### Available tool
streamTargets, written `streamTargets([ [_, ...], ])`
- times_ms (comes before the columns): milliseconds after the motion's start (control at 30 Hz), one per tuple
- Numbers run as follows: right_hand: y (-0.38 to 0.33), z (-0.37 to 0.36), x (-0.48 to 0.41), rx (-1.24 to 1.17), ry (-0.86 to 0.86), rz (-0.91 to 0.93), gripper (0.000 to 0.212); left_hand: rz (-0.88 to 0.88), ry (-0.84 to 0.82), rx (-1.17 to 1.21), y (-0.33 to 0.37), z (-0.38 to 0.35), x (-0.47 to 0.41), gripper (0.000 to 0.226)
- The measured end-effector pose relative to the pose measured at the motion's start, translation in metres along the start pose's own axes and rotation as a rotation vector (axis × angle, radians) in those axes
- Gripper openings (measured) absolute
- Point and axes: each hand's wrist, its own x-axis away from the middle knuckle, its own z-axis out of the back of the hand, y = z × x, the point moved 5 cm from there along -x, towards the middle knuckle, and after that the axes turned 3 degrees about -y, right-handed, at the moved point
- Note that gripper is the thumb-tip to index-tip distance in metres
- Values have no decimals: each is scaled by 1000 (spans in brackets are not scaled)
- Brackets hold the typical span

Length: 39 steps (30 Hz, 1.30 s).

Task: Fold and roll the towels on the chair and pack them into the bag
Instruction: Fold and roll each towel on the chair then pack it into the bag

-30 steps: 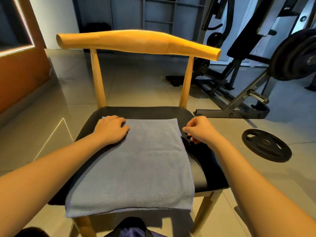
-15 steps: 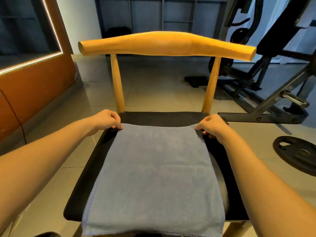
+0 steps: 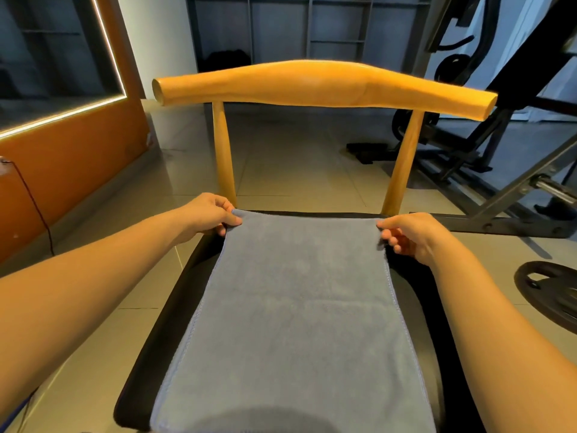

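Observation:
A grey-blue towel (image 3: 296, 314) lies flat along the black seat of a wooden chair (image 3: 321, 85), its near end running out of the bottom of the view. My left hand (image 3: 212, 215) pinches the towel's far left corner between thumb and fingers. At the far right corner my right hand (image 3: 406, 234) pinches the edge the same way. Both far corners sit close to the chair's back posts. No bag is in view.
Black seat (image 3: 175, 323) shows on both sides of the towel. A weight bench frame (image 3: 512, 195) stands to the right, and a weight plate (image 3: 549, 292) lies on the tiled floor. An orange wall panel (image 3: 62, 164) with a lit strip is at left.
Both hands went from resting near the towel to pinching its far corners. The towel's far edge now lies further back, near the chair posts, and the view moved closer.

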Motion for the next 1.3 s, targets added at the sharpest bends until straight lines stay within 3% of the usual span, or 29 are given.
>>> streamTargets([
  [167,-15,-8,3,-223,49,186,8,32,106,185,7,10,-7,9],
  [333,-34,-6,14,-255,106,389,6,-45,184,458,22,23,1,11],
  [533,-44,-1,57,-232,96,483,12,-222,205,414,24,34,57,11],
  [800,-1,9,128,-232,38,433,7,-361,169,241,-5,16,143,8],
  [1100,66,17,164,77,-184,99,13,-339,27,74,-51,-35,194,10],
  [1300,71,17,171,116,-190,109,8,-354,79,91,-56,-31,200,10],
])
